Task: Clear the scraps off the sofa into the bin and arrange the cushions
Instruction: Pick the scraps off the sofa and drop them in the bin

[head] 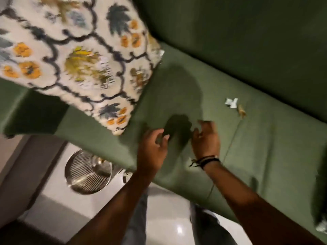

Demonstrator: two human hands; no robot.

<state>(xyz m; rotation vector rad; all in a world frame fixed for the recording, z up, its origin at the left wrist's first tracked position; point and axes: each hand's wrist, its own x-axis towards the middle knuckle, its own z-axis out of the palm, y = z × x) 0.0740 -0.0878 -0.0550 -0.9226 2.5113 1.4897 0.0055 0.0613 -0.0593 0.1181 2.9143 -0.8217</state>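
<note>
Your left hand [153, 147] and right hand [206, 138] hover side by side over the front part of the green sofa [256, 156] seat, both with fingers loosely curled and parted, neither holding anything that can be made out. The palms face each other across a small gap, and their shadow falls dark on the fabric between and just beyond them. Dark cord bands [206, 160] circle your right wrist, a loose end trailing toward the gap.

Beyond your right hand, near the foot of the backrest, two scraps lie on the seat: a crumpled white paper scrap [231, 102] and, just beside it on the right, a small yellowish-brown scrap [241, 111]. Both are well apart from your fingers.

To your left, a large patterned cushion [76, 55], cream with dark scrolling lines, orange flowers and blue leaves, leans at the sofa's left end, its lower corner reaching down near the front edge of the seat, close to your left hand. Motion blur softens its pattern.

On the pale floor [168, 218] below the sofa's edge, left of your left forearm, stands a round, ribbed metallic bin [85, 172], seen from above. A patterned corner of another cushion [321, 227] shows at the far right edge.
</note>
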